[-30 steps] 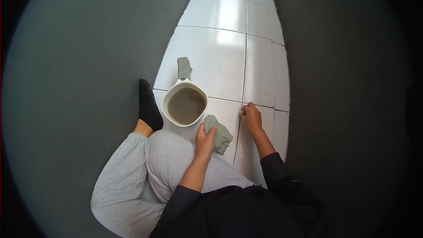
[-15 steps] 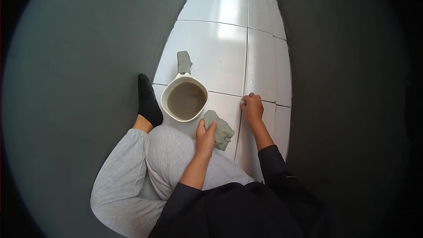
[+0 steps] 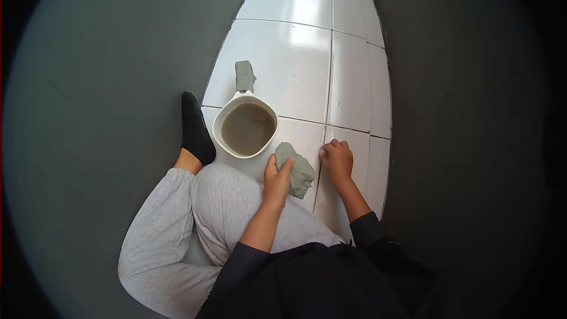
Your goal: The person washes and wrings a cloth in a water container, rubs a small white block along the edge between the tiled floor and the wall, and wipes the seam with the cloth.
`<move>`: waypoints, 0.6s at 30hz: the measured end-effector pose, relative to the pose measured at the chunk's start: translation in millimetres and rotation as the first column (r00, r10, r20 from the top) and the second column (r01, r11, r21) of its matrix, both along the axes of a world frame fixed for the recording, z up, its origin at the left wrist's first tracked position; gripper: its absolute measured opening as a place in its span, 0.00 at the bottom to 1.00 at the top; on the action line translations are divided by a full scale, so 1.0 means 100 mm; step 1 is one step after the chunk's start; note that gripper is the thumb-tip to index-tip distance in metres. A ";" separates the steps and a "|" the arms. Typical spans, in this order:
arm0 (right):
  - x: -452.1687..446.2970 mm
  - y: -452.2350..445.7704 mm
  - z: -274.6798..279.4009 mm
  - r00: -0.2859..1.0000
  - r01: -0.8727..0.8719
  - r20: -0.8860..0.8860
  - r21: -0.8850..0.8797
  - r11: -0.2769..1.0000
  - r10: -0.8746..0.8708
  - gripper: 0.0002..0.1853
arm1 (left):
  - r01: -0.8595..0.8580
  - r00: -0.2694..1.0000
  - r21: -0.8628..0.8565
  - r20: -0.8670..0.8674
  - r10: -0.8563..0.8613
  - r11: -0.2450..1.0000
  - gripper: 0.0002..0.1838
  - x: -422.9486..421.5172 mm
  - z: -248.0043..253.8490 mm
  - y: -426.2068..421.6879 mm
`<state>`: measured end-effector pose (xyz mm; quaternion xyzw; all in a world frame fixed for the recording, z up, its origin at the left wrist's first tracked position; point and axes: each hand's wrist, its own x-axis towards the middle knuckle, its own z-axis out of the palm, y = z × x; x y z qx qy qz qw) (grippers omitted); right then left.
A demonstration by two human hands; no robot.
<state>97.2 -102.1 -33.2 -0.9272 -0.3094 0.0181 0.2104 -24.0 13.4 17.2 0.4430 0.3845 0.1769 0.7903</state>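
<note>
My left hand grips a crumpled grey-green lump that looks like clay, thumb on top, just above the floor by my knee. To its right, my right hand is closed with curled fingers, its fingertips down at the dark joint between two white tiles. Whatever may be in those fingers is hidden. A white dipper of murky brown water stands on the tiles ahead of my left hand. Beyond its rim lies a grey-green block; whether it rests on the dipper's handle I cannot tell.
White glossy floor tiles run forward in a strip between dark grey surfaces on both sides. My bent leg in grey trousers and a foot in a black sock lie left of the dipper.
My right hand has slid a little toward my body along the tile joint. The left hand still holds the lump. The view has shifted slightly.
</note>
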 end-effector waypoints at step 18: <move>0.12 0.14 0.06 0.994 0.074 -0.082 -0.048 0.996 -0.078 0.03 | 0.021 1.000 -0.017 0.004 -0.021 1.000 0.09 -0.03 -0.01 0.00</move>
